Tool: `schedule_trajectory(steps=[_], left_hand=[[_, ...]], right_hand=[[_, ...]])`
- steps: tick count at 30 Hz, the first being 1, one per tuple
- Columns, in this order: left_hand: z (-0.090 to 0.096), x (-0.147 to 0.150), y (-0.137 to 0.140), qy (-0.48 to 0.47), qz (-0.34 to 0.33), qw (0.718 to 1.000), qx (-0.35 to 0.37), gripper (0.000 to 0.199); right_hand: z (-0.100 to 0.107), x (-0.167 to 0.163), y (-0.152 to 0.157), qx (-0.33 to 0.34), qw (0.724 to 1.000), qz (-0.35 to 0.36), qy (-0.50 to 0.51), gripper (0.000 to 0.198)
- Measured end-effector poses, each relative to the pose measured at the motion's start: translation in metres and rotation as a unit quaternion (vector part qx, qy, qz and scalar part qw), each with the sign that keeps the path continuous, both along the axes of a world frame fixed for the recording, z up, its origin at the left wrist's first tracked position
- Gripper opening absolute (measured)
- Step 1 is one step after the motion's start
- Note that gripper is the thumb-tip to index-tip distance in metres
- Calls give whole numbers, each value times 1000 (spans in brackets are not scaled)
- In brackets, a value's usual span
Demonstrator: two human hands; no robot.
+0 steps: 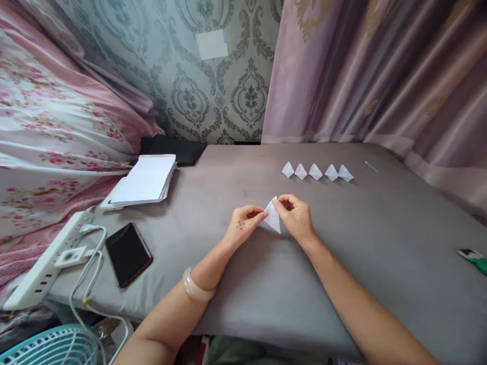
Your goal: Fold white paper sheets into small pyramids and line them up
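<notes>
Between my two hands is a small piece of folded white paper [273, 219], held just above the grey-covered table [213, 177]. My left hand [245, 222] pinches its left edge between thumb and fingers. On the paper's upper right, near the top point, my right hand [297, 215] has its thumb and fingertips closed. One corner of the paper points down toward me. Beyond my right hand, several small folded paper shapes [315, 172] stand in a row with pointed tops.
At the left lie a stack of white paper [146, 180], a black phone [129, 254] and a white power strip [49, 261] with cables. A black flat case [173, 149] is behind the stack. A thin stick [372, 167] and a green-handled object [474, 258] lie at the right.
</notes>
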State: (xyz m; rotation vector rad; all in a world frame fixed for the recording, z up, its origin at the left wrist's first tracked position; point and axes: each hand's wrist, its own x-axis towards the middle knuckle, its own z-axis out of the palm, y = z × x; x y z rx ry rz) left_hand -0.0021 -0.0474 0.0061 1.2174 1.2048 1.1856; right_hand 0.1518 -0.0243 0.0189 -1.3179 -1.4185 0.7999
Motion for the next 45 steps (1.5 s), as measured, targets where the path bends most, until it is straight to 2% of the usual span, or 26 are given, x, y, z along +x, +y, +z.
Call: schedule_trajectory(steps=[3,6,10,14,16,22,27,30,32,35,39,45], left_hand=[[2,-1,1,-18,49,998,-39,28],[1,-5,4,-64,90,992,-66,26],[1,-7,7,-104,86,989,-59,31],[5,-6,5,-225,-16,971,-74,45],[7,-7,4,-255,-75,959,-94,45],[12,-19,4,-230,-152,952,-131,33],[17,-27,-1,-256,-281,908,-174,32],[19,-29,-3,-202,-325,908,-174,33],[19,-32,-1,-159,-299,926,-166,36],[17,-37,4,-99,-227,960,-132,38],[11,-37,9,-37,-154,985,-62,35],[2,-21,11,-110,-59,992,14,32]], right_hand=[[-6,-1,1,-7,999,23,-25,28],[-11,-4,1,-51,995,81,-16,33],[-12,-4,1,-83,989,118,30,35],[-6,3,3,-135,973,164,88,38],[-3,7,4,-157,961,204,104,40],[1,18,5,-167,937,291,101,35],[10,25,4,-172,902,383,100,36],[16,28,2,-178,896,400,73,36],[20,30,2,-178,904,387,44,36],[21,33,4,-175,923,342,-8,37],[12,32,8,-170,937,301,-40,39],[-2,14,8,-102,975,192,52,36]])
